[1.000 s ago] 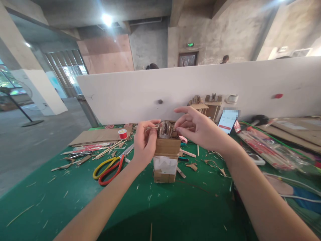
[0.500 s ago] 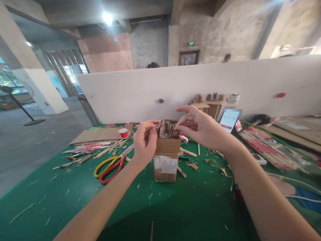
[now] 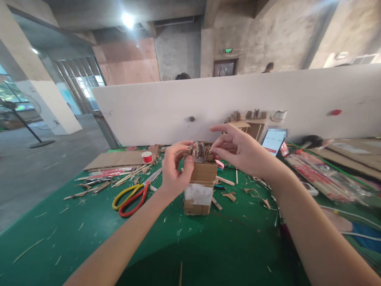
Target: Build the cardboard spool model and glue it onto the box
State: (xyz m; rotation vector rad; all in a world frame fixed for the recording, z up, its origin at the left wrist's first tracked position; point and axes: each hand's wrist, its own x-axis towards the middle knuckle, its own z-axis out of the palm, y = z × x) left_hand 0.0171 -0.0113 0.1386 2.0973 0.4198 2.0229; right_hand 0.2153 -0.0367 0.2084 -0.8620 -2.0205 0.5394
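A narrow cardboard box (image 3: 202, 172) stands upright on the green table, with a torn white patch on its front. In its open top sit round cardboard discs (image 3: 201, 151) side by side. My left hand (image 3: 177, 169) is closed at the upper left edge, thumb and fingers pinching a small cardboard piece (image 3: 191, 150) beside the discs. At the right of the discs, the thumb and bent fingers of my right hand (image 3: 233, 149) come together, its index finger stretched out above. What those right fingertips hold is too small to tell.
Left of the box lie scissors (image 3: 131, 200) with yellow and red handles, a red thread spool (image 3: 147, 157) and thin sticks (image 3: 131, 175). A phone (image 3: 273, 141) leans against the white partition (image 3: 149, 115) near cardboard models (image 3: 254, 123). Packaged sticks (image 3: 324, 174) lie at right.
My left hand has shifted slightly right, its thumb now over the box's upper left edge by the small cardboard piece. The right hand keeps nearly the same pose.
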